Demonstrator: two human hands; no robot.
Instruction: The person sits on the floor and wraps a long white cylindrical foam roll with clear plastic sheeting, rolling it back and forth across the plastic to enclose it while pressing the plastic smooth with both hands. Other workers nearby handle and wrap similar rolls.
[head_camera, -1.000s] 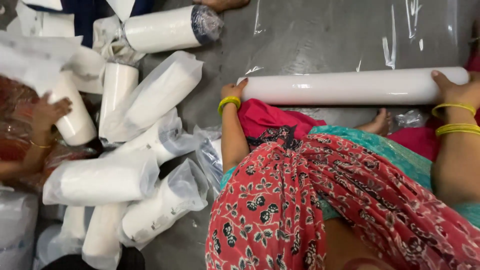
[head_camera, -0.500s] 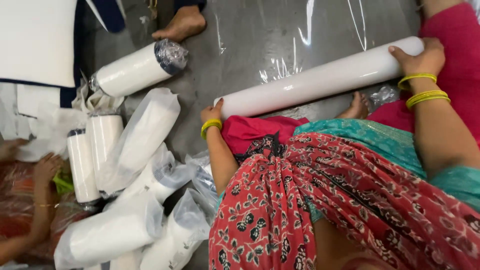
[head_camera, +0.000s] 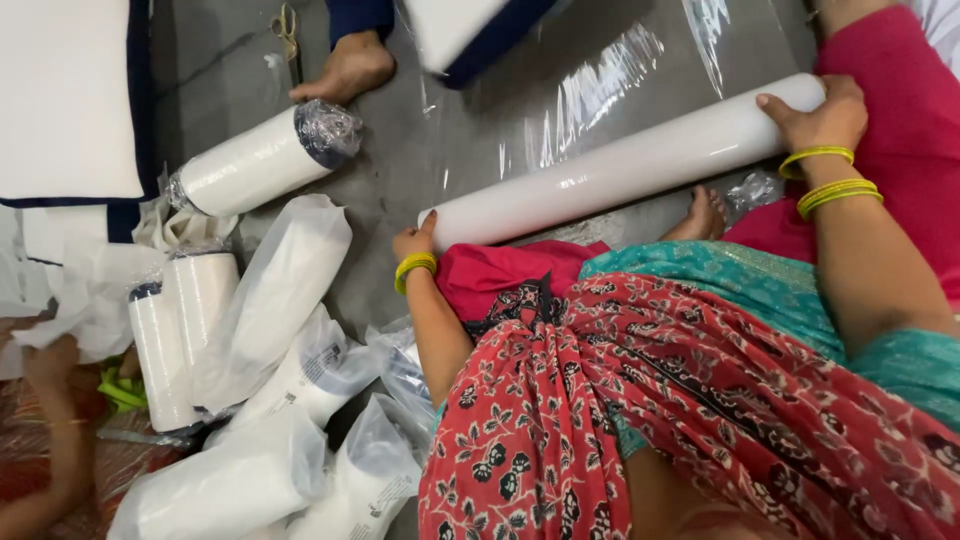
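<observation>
Down on the grey floor (head_camera: 400, 170), lying slantwise across the lap's far edge: long white roll (head_camera: 620, 165), bare of any bag along the whole visible length. Right hand (head_camera: 815, 115) curled over the upper, far end, fingers draped on top and gripping it. Left hand (head_camera: 412, 243) pressed against the lower, near end, thumb raised along the roll's face. Whether those fingers close round the end cannot be told, being hidden behind the hand. Yellow bangles (head_camera: 835, 190) on both wrists. Own bare foot (head_camera: 705, 215) tucked just under the roll's middle.

Just beyond the roll, spread flat on the floor: sheet of clear plastic film (head_camera: 600, 70), wrinkled and shiny, apparently not yet round the roll. By that, wrapping of this piece judged hardly begun, with the roll only steadied at both ends beside the film.

Well apart to the left, work that looks finished: one shorter white roll (head_camera: 255, 160) tight in clear film with a bunched end, and below it a loose heap of bagged white rolls (head_camera: 270, 300), some upright, most lying over one another.

Farther off: another person's bare foot (head_camera: 345, 70) at the top, a white foam slab with dark blue edging (head_camera: 65, 95) at upper left, and a co-worker's hand (head_camera: 50, 360) at the left border, holding crumpled white wrapping.
</observation>
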